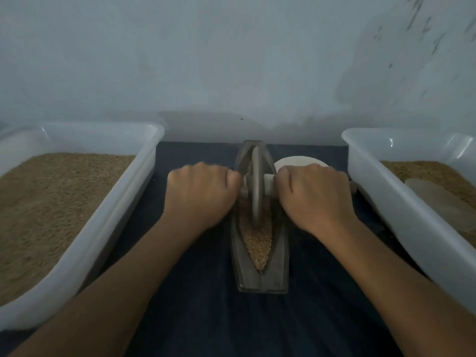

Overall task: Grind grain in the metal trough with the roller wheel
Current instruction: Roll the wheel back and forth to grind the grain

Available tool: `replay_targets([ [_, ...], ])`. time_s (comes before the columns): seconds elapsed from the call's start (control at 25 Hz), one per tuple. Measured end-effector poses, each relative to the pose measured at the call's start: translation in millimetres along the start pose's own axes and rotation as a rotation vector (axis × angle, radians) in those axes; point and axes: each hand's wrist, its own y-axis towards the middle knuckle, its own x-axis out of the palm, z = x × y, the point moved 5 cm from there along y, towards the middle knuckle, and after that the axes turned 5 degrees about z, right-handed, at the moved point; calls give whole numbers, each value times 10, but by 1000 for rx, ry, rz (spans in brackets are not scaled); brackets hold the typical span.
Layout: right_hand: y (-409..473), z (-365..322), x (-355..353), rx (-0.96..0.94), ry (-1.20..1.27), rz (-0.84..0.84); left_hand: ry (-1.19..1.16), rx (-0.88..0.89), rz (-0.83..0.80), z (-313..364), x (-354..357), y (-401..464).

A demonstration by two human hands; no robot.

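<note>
I am seeing both hands, left hand (199, 191) and right hand (313, 194), clamping their fingers on the grey disc-shaped roller wheel's (255, 186) axle in the boat-shaped metal trough (279, 253) holding brown grain (257, 243).

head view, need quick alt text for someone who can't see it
Two bare hands, the left hand and right hand, grip the axle handle on either side of a roller wheel standing upright in a narrow metal trough of grain on a dark cloth. White tubs of grain sit at left and right, and a white round object lies behind the right hand.
</note>
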Motion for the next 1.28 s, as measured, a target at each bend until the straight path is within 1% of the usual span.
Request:
replay_targets([
  [0.08, -190, -69, -132, -40, 15, 21, -171, -98, 52, -44, -72, -198],
  [0.12, -249, -73, -162, -49, 16, 18, -179, -102, 81, -30, -97, -234],
  [0.2, -263, -55, -176, -49, 6, 21, -132, -71, 130, 16, -126, -241],
  [0.28, -143, -50, -136, -43, 5, 24, -53, -56, 124, -23, -80, -118],
  [0.36, 111, -17, -18, -14, 13, 1, 75, 60, 31, -16, 97, 74],
  [0.44, 430, 60, 198, -38, -54, -83, 83, 42, -136, -110, 313, 362],
  [0.52, 719, 142, 409, -74, -80, -180, -29, -78, -351, -264, 452, 650],
  [0.56, 854, 153, 495, -120, -98, -232, -112, -125, -431, -316, 515, 753],
  [0.6, 956, 148, 568, -173, -98, -297, -169, -129, -494, -324, 548, 828],
  [0.64, 1024, 156, 611, -181, -66, -362, -205, -118, -550, -313, 561, 878],
  [0.68, 1067, 173, 633, -168, -36, -404, -225, -110, -580, -311, 559, 901],
  [0.72, 1068, 174, 633, -146, -8, -409, -233, -110, -582, -308, 544, 896],
  [0.8, 946, 142, 537, -151, -34, -338, -184, -144, -519, -301, 492, 816],
  [0.88, 715, 108, 384, -72, -43, -251, -51, -107, -403, -237, 434, 601],
  [0.96, 435, 35, 210, -57, -75, -154, 39, -10, -209, -133, 275, 316],
  [1.04, 118, -5, 39, -48, -83, -82, 30, 81, -33, 13, 48, 40],
  [1.08, -32, -13, -32, -24, -62, -72, 1, 80, 14, 56, -48, -52],
  [1.2, -256, -26, -142, 10, 19, -30, -70, -18, 21, 26, -144, -140],
  [1.28, -173, -42, -121, -22, 20, 3, -44, -13, 3, 13, -97, -153],
])
